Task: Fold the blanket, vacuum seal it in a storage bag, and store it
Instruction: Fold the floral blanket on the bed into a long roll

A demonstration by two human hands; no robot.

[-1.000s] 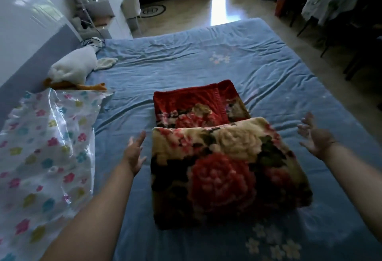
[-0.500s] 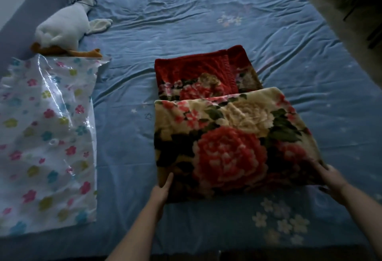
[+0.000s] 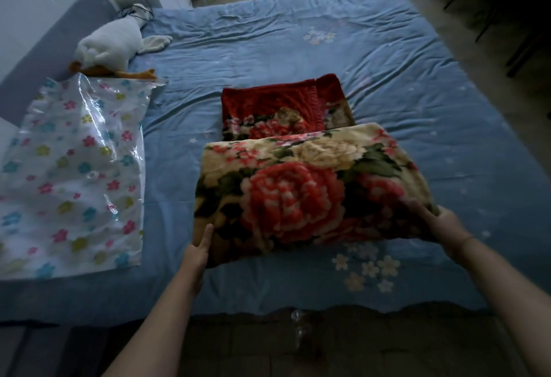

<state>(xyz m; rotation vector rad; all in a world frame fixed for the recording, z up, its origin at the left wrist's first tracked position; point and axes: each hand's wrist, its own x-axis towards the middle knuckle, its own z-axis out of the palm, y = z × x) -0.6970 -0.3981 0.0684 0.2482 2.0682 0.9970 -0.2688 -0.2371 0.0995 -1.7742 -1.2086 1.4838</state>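
Note:
A thick floral blanket (image 3: pixel 301 191) lies folded on the blue bed (image 3: pixel 298 48); its far layer shows red. My left hand (image 3: pixel 198 248) holds the blanket's near left corner, thumb on top and fingers hidden under the edge. My right hand (image 3: pixel 438 221) grips the near right corner, fingers tucked beneath the fabric. The near edge looks slightly raised off the sheet. A clear storage bag (image 3: pixel 71 176) printed with coloured flowers lies flat on the bed's left side, apart from the blanket.
A white stuffed duck (image 3: pixel 110 48) lies by the grey headboard (image 3: pixel 44 57) beyond the bag. The bed's near edge runs just in front of me. Dark chairs (image 3: pixel 507 9) stand on the floor at the far right.
Both hands came down from open beside the blanket to its near corners and now hold them. The near edge has lifted a little.

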